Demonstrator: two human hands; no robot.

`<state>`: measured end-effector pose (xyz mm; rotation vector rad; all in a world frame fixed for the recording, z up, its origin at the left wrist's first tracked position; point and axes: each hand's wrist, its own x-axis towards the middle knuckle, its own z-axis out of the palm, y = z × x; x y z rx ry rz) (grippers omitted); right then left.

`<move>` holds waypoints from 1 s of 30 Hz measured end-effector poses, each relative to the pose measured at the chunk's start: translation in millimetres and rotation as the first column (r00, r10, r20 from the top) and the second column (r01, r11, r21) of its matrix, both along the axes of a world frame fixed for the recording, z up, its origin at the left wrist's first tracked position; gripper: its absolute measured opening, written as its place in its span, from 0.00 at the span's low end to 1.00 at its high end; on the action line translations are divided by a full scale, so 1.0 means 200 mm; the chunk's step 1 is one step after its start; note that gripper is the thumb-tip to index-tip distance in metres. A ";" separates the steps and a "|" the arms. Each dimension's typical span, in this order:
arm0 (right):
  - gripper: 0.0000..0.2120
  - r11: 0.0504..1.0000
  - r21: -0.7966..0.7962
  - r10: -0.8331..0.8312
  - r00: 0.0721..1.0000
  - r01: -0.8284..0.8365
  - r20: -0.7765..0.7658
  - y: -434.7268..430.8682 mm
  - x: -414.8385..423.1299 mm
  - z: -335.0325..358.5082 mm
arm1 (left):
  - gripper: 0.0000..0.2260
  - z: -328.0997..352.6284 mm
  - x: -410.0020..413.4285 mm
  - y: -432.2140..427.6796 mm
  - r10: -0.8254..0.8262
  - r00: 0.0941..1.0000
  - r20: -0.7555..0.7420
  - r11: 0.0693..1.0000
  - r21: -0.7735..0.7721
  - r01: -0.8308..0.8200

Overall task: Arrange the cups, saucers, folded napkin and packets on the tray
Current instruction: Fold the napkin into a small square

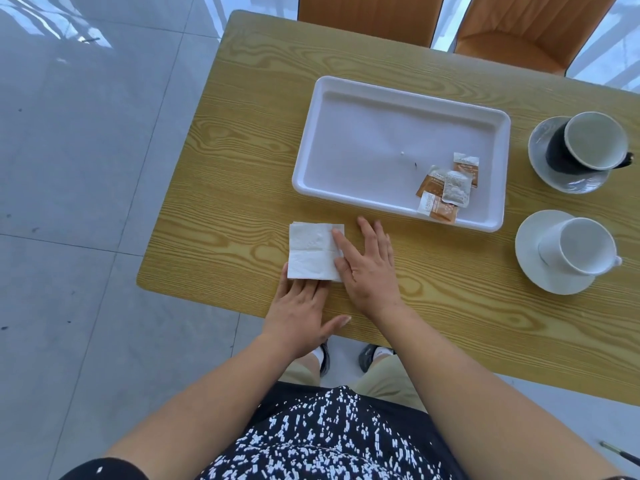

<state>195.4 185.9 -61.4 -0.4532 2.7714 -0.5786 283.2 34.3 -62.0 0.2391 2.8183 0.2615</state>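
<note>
Under your flat right hand [367, 271] lies the napkin [311, 251]; your left hand [298, 313] is tucked beneath its near edge. Both are flat and grip nothing. Folding step, probably. Next: pinch the napkin and lift it to the tray [363, 143] just beyond your fingers.

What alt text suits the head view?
The left hand and right hand touch a folded napkin on the wooden table. Beyond, a white tray holds only packets; right of it, a dark cup and white cup stand on saucers.
</note>
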 end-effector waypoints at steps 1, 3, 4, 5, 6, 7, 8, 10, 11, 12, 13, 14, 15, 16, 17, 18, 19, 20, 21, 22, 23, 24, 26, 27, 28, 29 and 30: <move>0.24 1.000 0.019 0.002 1.000 -0.002 -0.014 0.00 0.00 0.00 | 0.40 0.00 0.00 0.00 0.001 1.000 0.005 1.000 0.002 -0.001; 0.25 0.999 0.049 0.000 0.999 0.001 -0.037 0.00 0.01 -0.01 | 0.40 0.00 -0.01 0.00 -0.002 1.000 0.018 1.000 -0.001 0.002; 0.26 0.998 0.065 0.003 0.999 0.000 -0.043 0.00 0.01 -0.02 | 0.40 0.00 -0.01 0.00 -0.007 1.000 0.026 1.000 -0.004 0.007; 0.26 0.997 0.083 0.009 0.999 -0.005 -0.047 0.00 0.01 -0.02 | 0.40 0.01 -0.01 0.00 -0.014 0.999 0.032 1.000 -0.003 0.014; 0.27 0.995 0.101 0.016 0.999 -0.011 -0.050 0.00 0.01 -0.03 | 0.40 0.01 -0.01 -0.01 -0.020 0.999 0.033 1.000 0.001 0.020; 0.27 0.993 0.117 0.019 0.998 -0.013 -0.052 0.00 0.02 -0.03 | 0.40 0.02 -0.01 -0.02 -0.024 0.999 0.028 1.000 0.003 0.024; 0.28 0.992 0.129 0.018 0.998 -0.011 -0.052 0.00 0.02 -0.04 | 0.40 0.03 -0.01 -0.04 -0.025 0.999 0.021 1.000 0.000 0.025; 0.29 0.991 0.137 0.011 0.999 -0.004 -0.051 -0.01 0.03 -0.05 | 0.39 0.04 0.00 -0.10 -0.017 1.000 0.005 1.000 -0.020 0.017; 0.29 0.990 0.142 0.015 0.998 -0.007 -0.053 -0.01 0.03 -0.05 | 0.39 0.04 0.02 -0.14 -0.009 1.000 -0.003 1.000 -0.028 0.009; 0.30 0.988 0.151 0.022 0.998 -0.013 -0.056 -0.01 0.03 -0.05 | 0.39 0.04 0.04 -0.17 0.000 1.000 -0.005 0.999 -0.033 0.000; 0.30 0.987 0.162 0.030 0.998 -0.020 -0.058 -0.01 0.03 -0.06 | 0.40 0.04 0.06 -0.22 0.009 1.000 -0.002 0.999 -0.034 -0.009; 0.31 0.984 0.174 0.038 0.998 -0.027 -0.060 -0.01 0.03 -0.06 | 0.40 0.03 0.08 -0.26 0.017 1.000 0.003 0.999 -0.034 -0.017; 0.31 0.982 0.187 0.046 0.997 -0.034 -0.059 0.00 0.03 -0.06 | 0.40 0.03 0.10 -0.31 0.023 1.000 0.007 0.999 -0.035 -0.023; 0.32 0.979 0.201 0.054 0.997 -0.041 -0.058 -0.01 0.03 -0.07 | 0.39 0.04 0.13 -0.35 0.025 1.000 0.009 0.999 -0.036 -0.024; 0.33 0.975 0.215 0.061 0.997 -0.048 -0.056 -0.01 0.03 -0.07 | 0.38 0.04 0.14 -0.39 0.023 1.000 0.011 0.999 -0.031 -0.022; 0.33 0.972 0.227 0.068 0.996 -0.054 -0.054 -0.01 0.03 -0.07 | 0.37 0.05 0.16 -0.42 0.022 1.000 0.009 1.000 -0.012 -0.021; 0.34 0.969 0.238 0.074 0.996 -0.060 -0.049 -0.01 0.03 -0.07 | 0.35 0.06 0.16 -0.44 0.030 1.000 -0.003 0.999 0.021 -0.030; 0.34 0.966 0.248 0.080 0.996 -0.068 -0.042 -0.01 0.03 -0.07 | 0.33 0.07 0.16 -0.46 0.052 0.998 -0.030 0.996 0.069 -0.050; 0.34 0.964 0.255 0.086 0.996 -0.074 -0.034 0.00 0.03 -0.07 | 0.30 0.08 0.15 -0.47 0.087 0.994 -0.073 0.989 0.124 -0.077; 0.34 0.963 0.256 0.089 0.996 -0.079 -0.027 0.00 0.02 -0.07 | 0.27 0.09 0.11 -0.48 0.120 0.984 -0.129 0.980 0.173 -0.097; 0.33 0.964 0.252 0.091 0.996 -0.082 -0.022 0.00 0.02 -0.06 | 0.25 0.10 0.07 -0.48 0.143 0.973 -0.183 0.972 0.209 -0.104; 0.33 0.965 0.247 0.092 0.996 -0.084 -0.021 0.00 0.02 -0.05 | 0.24 0.11 0.02 -0.47 0.148 0.964 -0.220 0.968 0.233 -0.095; 0.32 0.965 0.244 0.099 0.995 -0.091 -0.020 0.00 0.02 -0.04 | 0.23 0.12 -0.10 -0.41 0.092 0.968 -0.234 0.968 0.248 -0.032; 0.32 0.964 0.245 0.107 0.994 -0.099 -0.019 0.00 0.02 -0.04 | 0.24 0.12 -0.16 -0.37 0.045 0.975 -0.218 0.973 0.231 0.006; 0.32 0.963 0.248 0.117 0.993 -0.108 -0.021 0.00 0.02 -0.04 | 0.25 0.11 -0.21 -0.33 0.000 0.981 -0.193 0.979 0.200 0.039; 0.32 0.962 0.249 0.124 0.992 -0.114 -0.026 0.00 0.02 -0.04 | 0.26 0.10 -0.26 -0.29 -0.035 0.985 -0.168 0.984 0.165 0.063; 0.32 0.962 0.247 0.124 0.992 -0.112 -0.034 0.00 0.03 -0.04 | 0.27 0.08 -0.29 -0.27 -0.060 0.987 -0.147 0.988 0.132 0.080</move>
